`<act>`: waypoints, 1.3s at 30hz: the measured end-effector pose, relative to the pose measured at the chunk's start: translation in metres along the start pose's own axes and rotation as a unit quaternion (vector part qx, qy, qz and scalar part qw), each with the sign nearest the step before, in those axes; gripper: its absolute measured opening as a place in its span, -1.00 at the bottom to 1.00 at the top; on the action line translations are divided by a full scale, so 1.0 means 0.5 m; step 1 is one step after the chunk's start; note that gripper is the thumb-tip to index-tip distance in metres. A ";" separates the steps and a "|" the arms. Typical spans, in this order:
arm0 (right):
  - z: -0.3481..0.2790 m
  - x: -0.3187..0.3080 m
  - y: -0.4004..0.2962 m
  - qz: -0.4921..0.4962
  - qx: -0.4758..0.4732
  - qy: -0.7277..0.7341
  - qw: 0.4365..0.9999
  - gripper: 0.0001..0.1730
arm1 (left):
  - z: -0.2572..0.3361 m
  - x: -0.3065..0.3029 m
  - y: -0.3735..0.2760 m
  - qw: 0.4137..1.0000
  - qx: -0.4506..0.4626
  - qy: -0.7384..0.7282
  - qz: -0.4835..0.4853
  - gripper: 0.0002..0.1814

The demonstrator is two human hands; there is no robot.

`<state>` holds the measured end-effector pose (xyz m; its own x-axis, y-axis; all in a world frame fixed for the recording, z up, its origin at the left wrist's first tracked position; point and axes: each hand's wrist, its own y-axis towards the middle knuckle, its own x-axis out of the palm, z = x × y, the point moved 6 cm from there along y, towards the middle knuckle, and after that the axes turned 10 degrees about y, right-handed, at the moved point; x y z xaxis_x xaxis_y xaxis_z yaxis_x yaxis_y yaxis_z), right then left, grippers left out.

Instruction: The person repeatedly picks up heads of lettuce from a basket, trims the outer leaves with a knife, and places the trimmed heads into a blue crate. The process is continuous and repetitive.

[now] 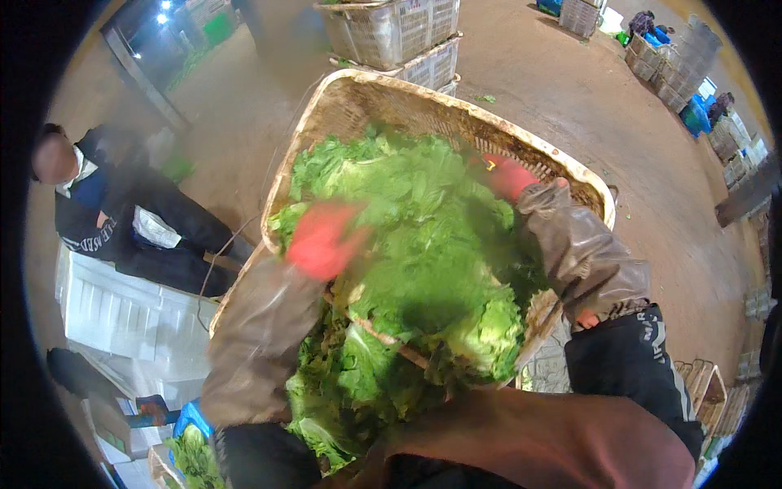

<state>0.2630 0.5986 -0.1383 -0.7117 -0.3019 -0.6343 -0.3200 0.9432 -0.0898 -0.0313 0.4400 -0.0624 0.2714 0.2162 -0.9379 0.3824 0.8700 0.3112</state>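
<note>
A large pale plastic crate (391,82), its inside wall stained brown, stands before me. It is heaped with leafy green lettuce (415,202). My left hand (327,241), in a red glove and blurred, lies over the left side of the heap. At the crate's far right wall is my right hand (510,176), also red-gloved. Its fingers are partly hidden by leaves, so its grip is unclear. Brown waterproof sleeves cover both forearms. More lettuce leaves (360,367) lie nearer my body, below a crate rim (376,330) partly covered by leaves.
Stacked plastic crates (397,36) stand just beyond. On the left, a person (134,208) in dark clothes is beside white foam boxes (113,305). Bagged green vegetables (195,458) sit at lower left. Further crates (647,58) and people line the far right of the brown floor (660,183).
</note>
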 end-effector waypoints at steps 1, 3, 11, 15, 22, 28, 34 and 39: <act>0.012 0.041 0.028 -0.008 -0.009 0.000 1.000 -0.54 | -0.025 0.057 0.053 0.999 0.001 0.039 0.030 -0.52; 0.040 0.099 0.082 -0.016 -0.024 -0.018 0.999 -0.54 | -0.072 0.142 0.149 0.988 -0.058 0.119 0.075 -0.50; 0.082 0.227 0.186 -0.046 0.163 0.313 0.934 -0.04 | -0.175 0.268 0.062 0.978 -0.209 -0.006 -0.002 -0.41; 0.024 0.311 0.218 -0.057 -0.031 0.332 0.941 -0.27 | -0.147 0.194 0.057 0.961 -0.257 -0.056 0.089 -0.28; -0.180 0.215 0.082 -0.043 -0.291 0.154 0.943 -0.41 | -0.207 0.330 -0.026 0.843 -0.397 -0.363 0.013 -0.28; -0.270 0.042 0.058 -0.249 -0.113 -0.238 0.932 -0.32 | 0.030 0.230 0.029 0.910 -0.271 -0.303 -0.084 -0.38; -0.293 0.255 0.241 -0.229 -0.189 -0.133 0.946 -0.39 | -0.133 0.090 -0.061 0.937 -0.304 0.091 0.149 -0.28; -0.207 0.471 0.444 -0.059 -0.115 0.076 0.989 -0.15 | -0.263 0.202 -0.194 0.903 -0.412 0.116 -0.044 -0.20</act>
<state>-0.0402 0.7224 -0.2280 -0.7412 -0.4423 -0.5051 -0.5280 0.8487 0.0315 -0.1572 0.4356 -0.2075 0.0438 0.1332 -0.9901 -0.4189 0.9022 0.1029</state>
